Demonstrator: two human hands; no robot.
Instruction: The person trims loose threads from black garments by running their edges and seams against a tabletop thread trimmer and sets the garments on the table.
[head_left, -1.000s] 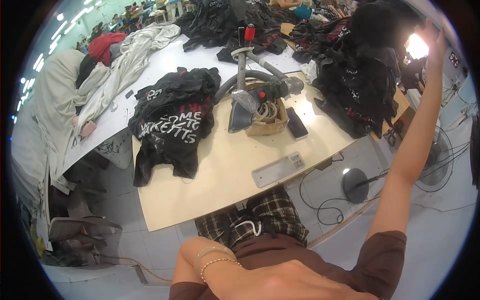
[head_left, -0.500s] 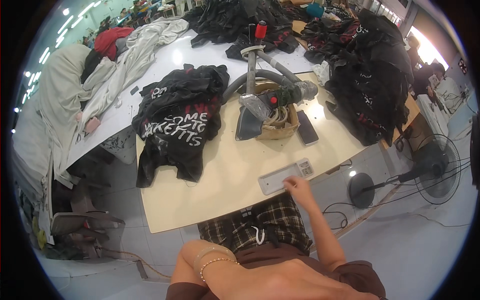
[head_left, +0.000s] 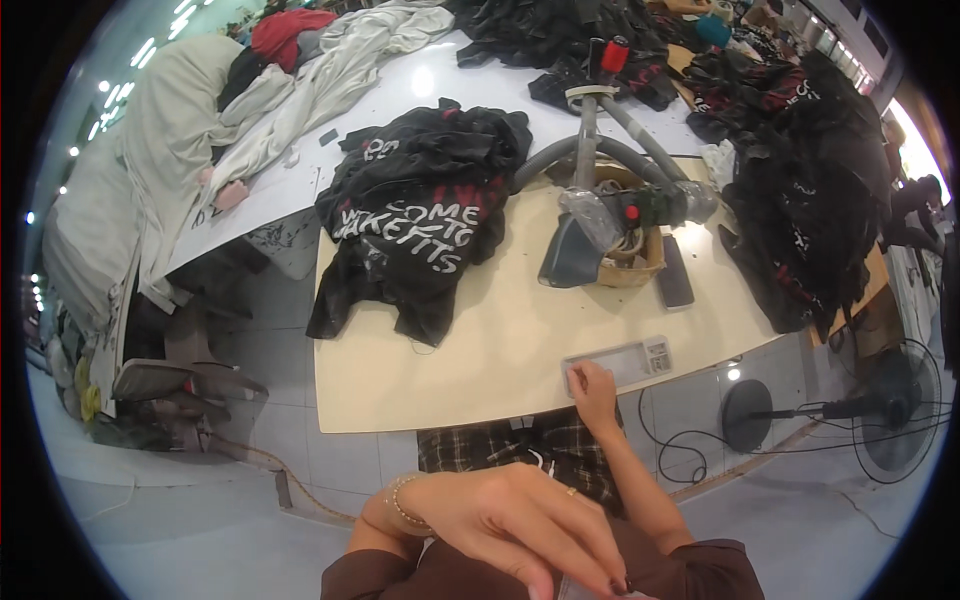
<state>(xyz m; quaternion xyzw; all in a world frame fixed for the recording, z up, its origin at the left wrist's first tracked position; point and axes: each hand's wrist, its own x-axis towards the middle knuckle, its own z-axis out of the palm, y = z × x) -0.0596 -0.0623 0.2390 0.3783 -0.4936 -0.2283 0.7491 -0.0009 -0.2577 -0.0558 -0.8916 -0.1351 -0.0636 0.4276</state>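
Note:
At the table's front edge, a shallow grey tray has a long section and a small divided section at its right end. My right hand is over the tray's left end, fingers bent and pressed together. Whatever they may hold is too small to make out. My left hand, with a beaded bracelet and a ring, is raised before my chest at the lower edge. Its fingers are stretched out and the thumb stands apart; the lower edge partly cuts off the fingertips.
A heap of black printed garments lies on the cream table. A clamped grey stand with hoses rises by a cardboard box; a dark phone lies alongside. More black garments are piled right, above a floor fan.
My left hand has swung up and to the right in front of my chest, its fingers now showing. My right hand has shifted to the tray's left end. The view has turned left.

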